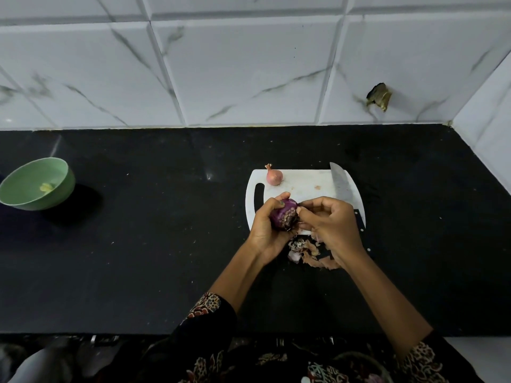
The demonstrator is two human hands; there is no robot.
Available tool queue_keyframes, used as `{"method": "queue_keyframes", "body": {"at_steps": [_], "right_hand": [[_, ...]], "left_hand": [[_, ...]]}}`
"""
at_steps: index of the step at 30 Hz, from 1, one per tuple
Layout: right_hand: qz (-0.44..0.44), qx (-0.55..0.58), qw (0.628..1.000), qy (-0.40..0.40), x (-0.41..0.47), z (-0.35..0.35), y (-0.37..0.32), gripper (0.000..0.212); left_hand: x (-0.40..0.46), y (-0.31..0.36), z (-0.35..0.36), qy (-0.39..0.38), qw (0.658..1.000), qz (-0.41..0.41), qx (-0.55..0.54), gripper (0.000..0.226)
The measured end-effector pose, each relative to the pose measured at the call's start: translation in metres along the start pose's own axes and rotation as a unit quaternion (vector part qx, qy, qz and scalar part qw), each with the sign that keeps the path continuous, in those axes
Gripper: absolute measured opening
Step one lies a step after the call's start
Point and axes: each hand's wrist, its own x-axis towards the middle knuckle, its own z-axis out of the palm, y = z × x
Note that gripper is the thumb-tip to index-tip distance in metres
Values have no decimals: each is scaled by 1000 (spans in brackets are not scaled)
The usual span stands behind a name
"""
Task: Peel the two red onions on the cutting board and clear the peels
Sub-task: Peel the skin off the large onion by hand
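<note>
Left hand [266,225] is clamped around the first red onion [284,215], held just above the near edge of the cutting board [304,186]. Its upper part shows glossy purple; the end facing the camera still carries dry, brownish skin. Right hand [329,225] is closed against that end, fingertips [301,211] pinching at the skin; whether a strip is actually caught between them cannot be made out.

Step in hand, by judgement: peeling of onion one, well along but not finished. Onion two and the clearing are not yet begun.

Next move likely calls for a firm pinch on the loose skin and a pull away from the bulb while the left hand keeps the onion from turning.

Peels [307,251] lie in a heap on the black bench [154,244], just off the near edge of the board, partly under the right wrist. Second red onion [274,176] rests unpeeled at the far edge of the board. Knife [341,183] lies along the board's right side; its handle is hidden behind the right hand.

Green bowl [37,183] sits well to the left of the board; its yellowish contents are too small to identify.
</note>
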Motion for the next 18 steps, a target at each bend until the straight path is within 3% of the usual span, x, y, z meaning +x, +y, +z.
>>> {"method": "queue_keyframes", "body": {"at_steps": [5,9,18], "right_hand": [[6,20,1000,6,0,0,1,3],[-11,-9,1000,7,-2,5,2,24],[-48,-36,992,107,-10,17,11,7]], "left_hand": [[1,0,-1,8,1000,2,-8,16],[2,1,-2,-10,1000,23,9,9],[7,-5,-2,7,998,35,41,16]]}}
